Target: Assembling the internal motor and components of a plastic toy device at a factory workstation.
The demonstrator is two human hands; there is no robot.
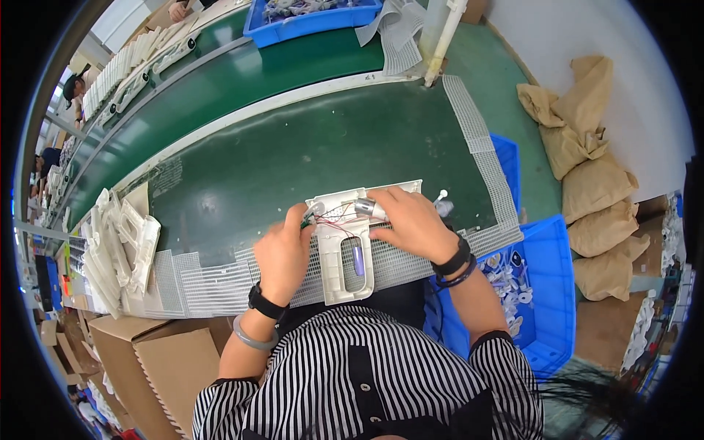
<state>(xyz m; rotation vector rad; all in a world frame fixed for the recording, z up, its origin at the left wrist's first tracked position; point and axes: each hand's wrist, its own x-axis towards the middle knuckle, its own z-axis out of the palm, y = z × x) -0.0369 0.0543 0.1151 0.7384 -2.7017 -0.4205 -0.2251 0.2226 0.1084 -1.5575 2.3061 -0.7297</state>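
A white plastic housing half (331,273) lies open side up at the table's near edge, with a looped handle pointing toward me. A silver motor (364,207) sits in its upper arm, and a purple cylindrical battery (358,260) shows at the handle opening. Thin red and dark wires (336,224) run between these parts. My left hand (282,253) pinches a small wired part (316,210) at the housing's left end; the fingertips partly hide it. On the right, my right hand (414,224) curls over the upper arm, its fingers and thumb around the motor.
White plastic shells (121,246) are piled at the table's left. Blue bins (546,293) with small white parts stand to the right, beside brown sacks (598,183). A cardboard box (172,367) stands lower left. Beyond the green table (308,150), a blue tray (315,28) rests on a conveyor.
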